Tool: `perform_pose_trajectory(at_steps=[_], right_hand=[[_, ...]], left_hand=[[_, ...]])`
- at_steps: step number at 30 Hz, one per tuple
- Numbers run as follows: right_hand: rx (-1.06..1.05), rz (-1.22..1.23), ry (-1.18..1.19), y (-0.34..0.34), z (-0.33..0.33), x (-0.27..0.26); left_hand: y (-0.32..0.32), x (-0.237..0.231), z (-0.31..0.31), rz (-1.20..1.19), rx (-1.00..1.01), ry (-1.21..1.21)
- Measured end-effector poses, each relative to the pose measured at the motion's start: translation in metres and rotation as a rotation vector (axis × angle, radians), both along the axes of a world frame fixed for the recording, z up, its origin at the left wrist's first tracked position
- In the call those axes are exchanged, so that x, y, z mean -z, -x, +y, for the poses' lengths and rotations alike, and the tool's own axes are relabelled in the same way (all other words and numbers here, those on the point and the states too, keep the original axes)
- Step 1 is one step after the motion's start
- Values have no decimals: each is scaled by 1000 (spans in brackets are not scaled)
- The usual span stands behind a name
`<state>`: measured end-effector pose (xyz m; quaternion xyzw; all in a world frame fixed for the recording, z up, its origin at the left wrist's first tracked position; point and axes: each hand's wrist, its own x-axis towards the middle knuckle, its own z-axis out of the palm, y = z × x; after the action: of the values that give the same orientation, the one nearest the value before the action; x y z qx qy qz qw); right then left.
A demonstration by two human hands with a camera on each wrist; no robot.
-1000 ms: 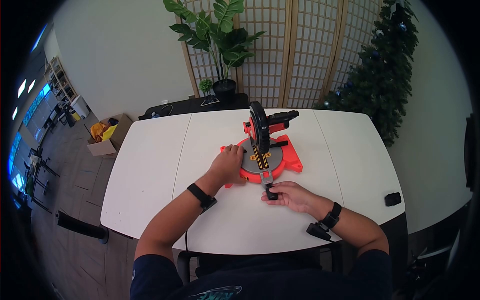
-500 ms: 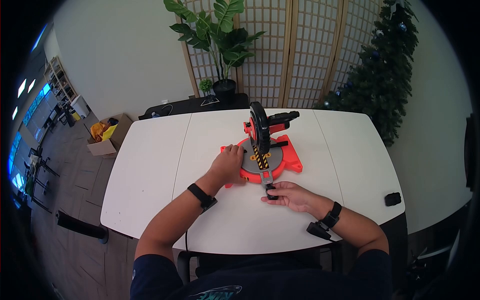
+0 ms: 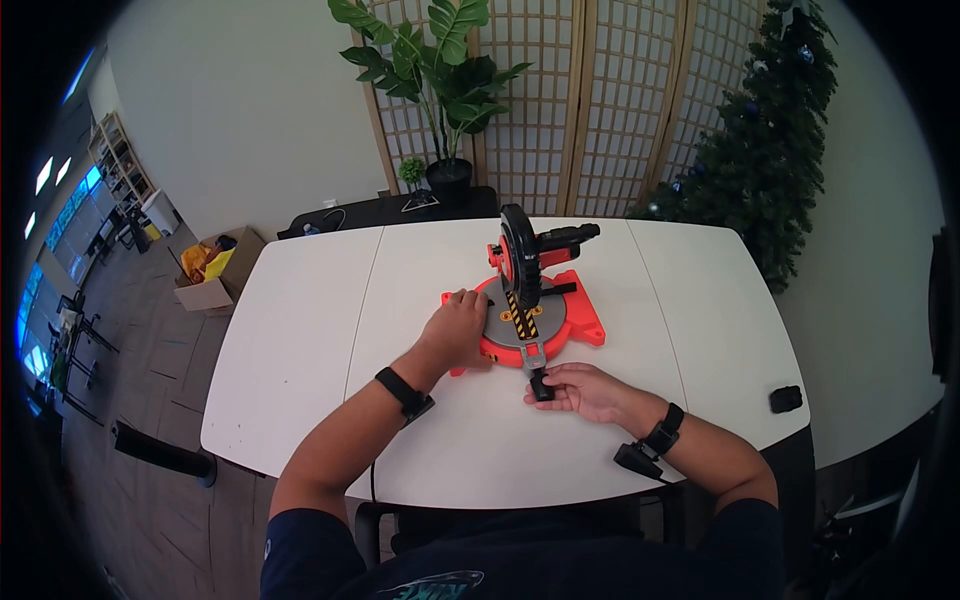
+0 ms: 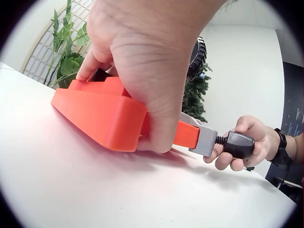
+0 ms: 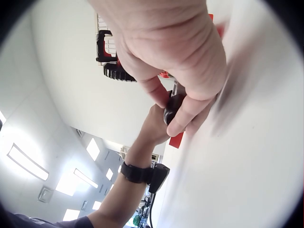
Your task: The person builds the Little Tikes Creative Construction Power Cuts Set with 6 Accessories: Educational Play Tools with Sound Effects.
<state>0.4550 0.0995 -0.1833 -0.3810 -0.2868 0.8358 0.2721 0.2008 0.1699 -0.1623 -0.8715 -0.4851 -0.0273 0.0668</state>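
A toy miter saw with a red base (image 3: 587, 318), grey turntable and black blade guard (image 3: 520, 256) stands upright on the white table. The left hand (image 3: 458, 330) grips the left side of the base; in the left wrist view its fingers reach over the red edge (image 4: 99, 116) and the thumb lies low against it. At the front, the right hand (image 3: 592, 393) pinches the black knob (image 3: 542, 387) between thumb and fingers. The left wrist view shows that knob (image 4: 239, 145) on a threaded screw beside a grey bracket (image 4: 205, 141).
A small black object (image 3: 786, 399) lies near the right edge of the white table (image 3: 290, 370). Behind stand a potted plant (image 3: 449, 178), a lattice screen and a decorated tree (image 3: 760, 160). A cardboard box (image 3: 236, 283) sits on the floor at left.
The black knob has turned slightly between the right hand's fingers, which have shifted a little. The left hand and the saw's base have stayed in place.
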Motion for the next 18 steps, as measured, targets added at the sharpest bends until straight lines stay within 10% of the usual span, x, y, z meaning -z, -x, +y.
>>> perform_pose_trajectory(at_steps=[18], right_hand=[[1,35,-12,-1,2,5]], left_hand=[[-1,-5,-3,13,-6,21]])
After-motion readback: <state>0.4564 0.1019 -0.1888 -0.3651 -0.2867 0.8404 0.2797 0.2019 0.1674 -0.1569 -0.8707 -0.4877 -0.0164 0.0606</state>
